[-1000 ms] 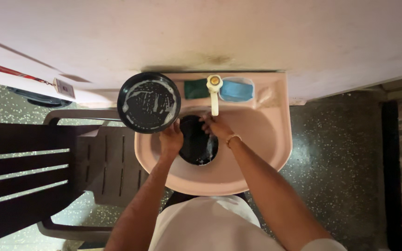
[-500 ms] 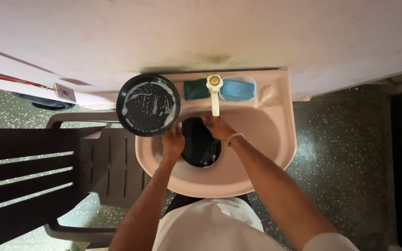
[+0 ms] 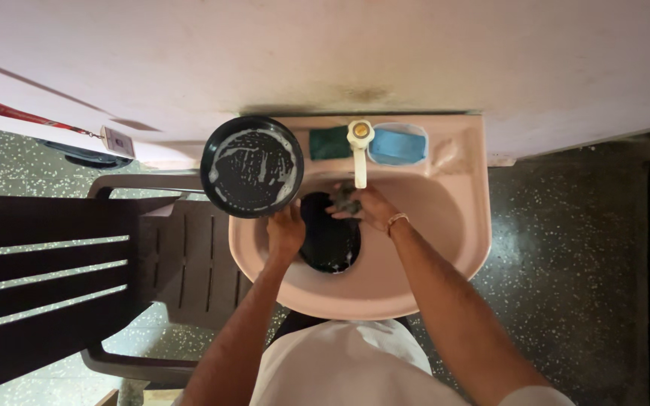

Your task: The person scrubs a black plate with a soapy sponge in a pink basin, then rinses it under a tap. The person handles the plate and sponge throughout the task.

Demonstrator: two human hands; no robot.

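Filling most of the view, the pale pink ceramic wash basin [image 3: 445,248] sits against a whitewashed wall, with a dark brown slatted plastic chair [image 3: 62,278] pushed up to its left side. Open room is scarce: the bowl's walls curve in close on every side, and the cream plastic tap [image 3: 359,150] hangs over the back of it, so anything turned in there has little swing before it meets a rim or the spout.

On the basin's left corner rests a round black non-stick pan [image 3: 251,167], streaked with white suds and jutting over the edge towards the chair; a nudge could tip it off. Behind the tap lie a dark green scrubbing pad [image 3: 329,143] and a blue soap dish [image 3: 398,144].

Down in the bowl lies a smaller round black dish [image 3: 330,244], wet and soapy. It looks stiff, fairly light and, by my judgement, slippery; the rim is the sound place to hold it, pinched rather than palmed.

My left hand [image 3: 286,230] is curled closed on that dish's left rim, steadying it. My right hand [image 3: 366,207] is closed around a small dark scrubber [image 3: 346,201] just under the spout, at the dish's upper edge, wrist banded by a thin bangle [image 3: 396,221].
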